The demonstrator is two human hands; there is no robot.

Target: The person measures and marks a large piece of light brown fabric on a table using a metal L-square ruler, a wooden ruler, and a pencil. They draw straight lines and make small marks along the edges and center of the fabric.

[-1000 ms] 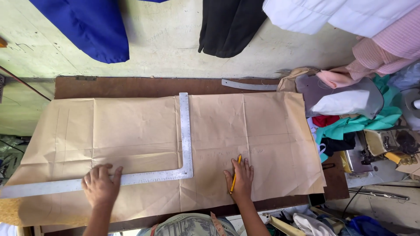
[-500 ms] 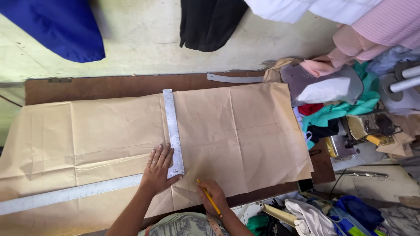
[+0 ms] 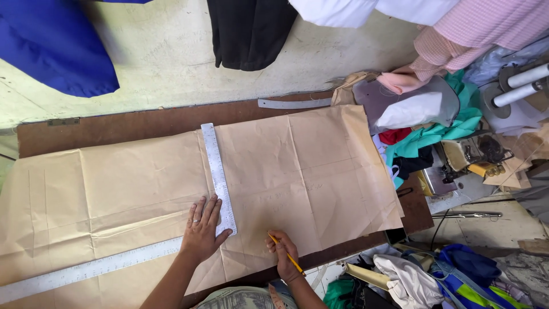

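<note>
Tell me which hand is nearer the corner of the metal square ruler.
Left. The left hand lies flat on the ruler, right at its corner. The right hand holds a yellow pencil on the brown paper, apart from the ruler.

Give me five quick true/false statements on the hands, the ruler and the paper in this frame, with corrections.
1. The left hand lies flat by the corner of the L-shaped metal ruler. True.
2. The right hand holds a pair of scissors. False: it holds a yellow pencil, tip on the paper.
3. The brown paper is spread over a dark wooden table. True.
4. The ruler's short arm lies off the paper, on bare wood. False: nearly all of it lies on the paper, with only its far tip near the paper's top edge.
5. A sewing machine sits to the left of the paper. False: it sits to the right, among heaped fabrics.
</note>
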